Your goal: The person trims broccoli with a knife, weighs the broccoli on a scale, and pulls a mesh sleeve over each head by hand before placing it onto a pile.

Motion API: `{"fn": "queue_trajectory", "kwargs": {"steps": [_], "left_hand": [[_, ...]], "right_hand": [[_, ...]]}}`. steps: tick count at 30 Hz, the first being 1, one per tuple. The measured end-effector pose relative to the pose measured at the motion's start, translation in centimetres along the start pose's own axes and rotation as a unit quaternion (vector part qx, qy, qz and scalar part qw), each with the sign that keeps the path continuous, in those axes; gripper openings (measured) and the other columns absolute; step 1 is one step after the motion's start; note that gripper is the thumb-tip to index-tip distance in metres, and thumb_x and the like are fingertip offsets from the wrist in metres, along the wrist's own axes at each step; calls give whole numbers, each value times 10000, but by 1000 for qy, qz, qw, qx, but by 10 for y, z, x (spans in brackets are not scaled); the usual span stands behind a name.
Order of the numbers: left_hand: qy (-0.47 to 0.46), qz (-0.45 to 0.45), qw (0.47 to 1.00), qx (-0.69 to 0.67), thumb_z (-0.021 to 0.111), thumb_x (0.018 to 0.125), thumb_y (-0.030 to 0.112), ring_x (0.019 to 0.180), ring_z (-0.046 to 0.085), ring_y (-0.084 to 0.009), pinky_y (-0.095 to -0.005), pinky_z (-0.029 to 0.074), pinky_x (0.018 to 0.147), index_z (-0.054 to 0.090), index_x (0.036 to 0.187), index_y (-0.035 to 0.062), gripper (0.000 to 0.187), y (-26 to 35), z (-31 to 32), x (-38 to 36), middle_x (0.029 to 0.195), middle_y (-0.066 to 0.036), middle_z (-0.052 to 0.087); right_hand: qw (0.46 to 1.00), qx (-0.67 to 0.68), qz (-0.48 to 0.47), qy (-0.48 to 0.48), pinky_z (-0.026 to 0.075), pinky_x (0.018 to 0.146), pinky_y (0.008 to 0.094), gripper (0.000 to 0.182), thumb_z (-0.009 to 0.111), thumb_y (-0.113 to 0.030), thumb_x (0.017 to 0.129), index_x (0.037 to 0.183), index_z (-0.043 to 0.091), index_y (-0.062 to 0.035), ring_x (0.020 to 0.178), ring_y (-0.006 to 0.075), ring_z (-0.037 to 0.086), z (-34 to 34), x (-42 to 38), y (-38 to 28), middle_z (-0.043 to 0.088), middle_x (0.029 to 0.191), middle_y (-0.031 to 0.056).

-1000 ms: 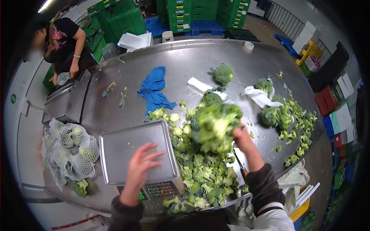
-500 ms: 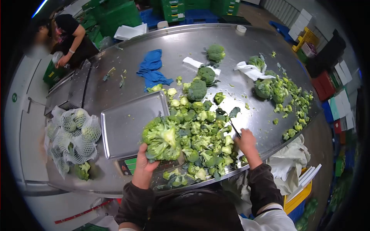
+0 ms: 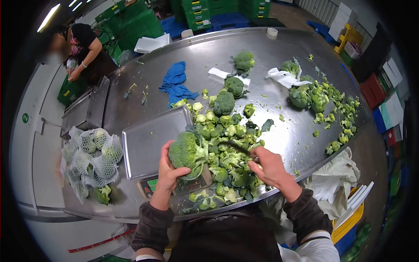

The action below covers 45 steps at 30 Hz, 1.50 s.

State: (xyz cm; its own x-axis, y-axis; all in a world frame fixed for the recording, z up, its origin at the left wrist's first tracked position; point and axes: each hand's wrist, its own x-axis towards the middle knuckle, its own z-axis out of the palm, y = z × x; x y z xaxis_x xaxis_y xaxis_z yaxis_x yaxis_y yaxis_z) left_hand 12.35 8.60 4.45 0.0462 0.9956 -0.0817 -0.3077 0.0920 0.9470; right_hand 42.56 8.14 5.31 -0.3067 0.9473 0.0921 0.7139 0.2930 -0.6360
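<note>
In my left hand is a large head of broccoli, its crown turned left and its cut stem side facing right. My right hand grips a dark knife, somewhat blurred, that points left toward the stem. Below and between the hands lies a heap of cut broccoli florets. Just left of the heap a shallow metal tray rests on a scale, which is partly hidden by my left hand and the broccoli.
Net-wrapped produce sits at the left of the metal table. A blue cloth and whole broccoli heads lie farther back. More florets line the right edge. A person stands at the far left.
My left hand has turned the broccoli so its crown faces left and its stem right. My right hand has brought the knife up and left, close to the stem.
</note>
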Motion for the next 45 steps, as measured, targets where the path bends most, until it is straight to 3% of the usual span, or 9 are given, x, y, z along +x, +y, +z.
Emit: {"fn": "queue_trajectory", "kwargs": {"steps": [8, 18, 20, 24, 28, 31, 33, 37, 45], "left_hand": [[1, 67, 995, 75, 818, 509, 109, 1063, 483, -187, -327, 395, 940, 351, 1244, 71, 872, 2, 13, 2, 1130, -64, 470], [20, 105, 986, 131, 813, 501, 129, 1041, 480, -179, -323, 392, 916, 386, 1202, 58, 824, -6, 37, 4, 1112, -64, 468], [39, 144, 949, 279, 801, 490, 140, 1030, 473, -184, -326, 386, 907, 418, 1169, 56, 784, -16, 38, 5, 1095, -64, 455], [48, 117, 944, 305, 800, 488, 166, 1032, 462, -190, -319, 382, 906, 416, 1162, 61, 783, -34, 44, 2, 1093, -68, 445], [15, 175, 974, 140, 797, 490, 171, 1042, 465, -197, -325, 378, 919, 382, 1187, 61, 819, -10, 76, 3, 1100, -79, 450], [19, 117, 986, 115, 743, 580, 147, 1014, 513, -222, -346, 432, 894, 355, 1209, 61, 744, 4, 60, 20, 1103, -109, 474], [82, -92, 986, -113, 658, 678, 110, 957, 563, -243, -364, 495, 837, 361, 1201, 50, 604, 2, 50, 27, 1094, -133, 501], [85, -106, 985, -106, 628, 727, 107, 920, 583, -238, -369, 521, 792, 381, 1189, 29, 530, -1, 42, 32, 1057, -133, 530], [75, -143, 987, -5, 669, 710, 113, 929, 572, -220, -340, 505, 782, 375, 1194, -12, 580, 8, 63, 42, 1048, -140, 530]], "right_hand": [[991, -89, -104, -10, 429, 478, 407, 167, 539, -224, 860, 924, 471, -86, 582, 310, 554, 12, 9, 2, 526, 726, 84], [978, -172, -120, -17, 431, 448, 403, 145, 529, -159, 836, 915, 429, -91, 533, 300, 566, 13, 15, 25, 508, 703, 90], [972, -202, -105, -52, 434, 456, 410, 155, 528, -142, 822, 929, 427, -93, 543, 310, 571, 13, 20, 39, 524, 721, 106], [971, -204, -94, -85, 439, 469, 416, 159, 525, -125, 801, 928, 435, -93, 555, 314, 578, 8, 15, 49, 547, 732, 118], [960, -237, -102, -107, 442, 477, 415, 157, 509, -105, 785, 930, 450, -90, 567, 309, 583, 4, 13, 64, 562, 725, 120], [972, -231, -44, -24, 422, 479, 414, 89, 513, -154, 816, 894, 498, -114, 573, 295, 573, -14, 19, 68, 556, 697, 91], [980, -175, -86, 37, 422, 487, 409, 157, 540, -259, 843, 848, 498, -108, 571, 291, 569, -22, 15, 67, 552, 678, 71], [988, -81, -131, 25, 419, 468, 400, 242, 567, -330, 838, 800, 493, -104, 551, 284, 562, -38, 16, 43, 545, 652, 51], [934, -246, -256, -34, 461, 447, 384, 213, 563, -288, 825, 805, 483, -92, 543, 248, 596, -50, 49, 33, 532, 667, 62]]}}
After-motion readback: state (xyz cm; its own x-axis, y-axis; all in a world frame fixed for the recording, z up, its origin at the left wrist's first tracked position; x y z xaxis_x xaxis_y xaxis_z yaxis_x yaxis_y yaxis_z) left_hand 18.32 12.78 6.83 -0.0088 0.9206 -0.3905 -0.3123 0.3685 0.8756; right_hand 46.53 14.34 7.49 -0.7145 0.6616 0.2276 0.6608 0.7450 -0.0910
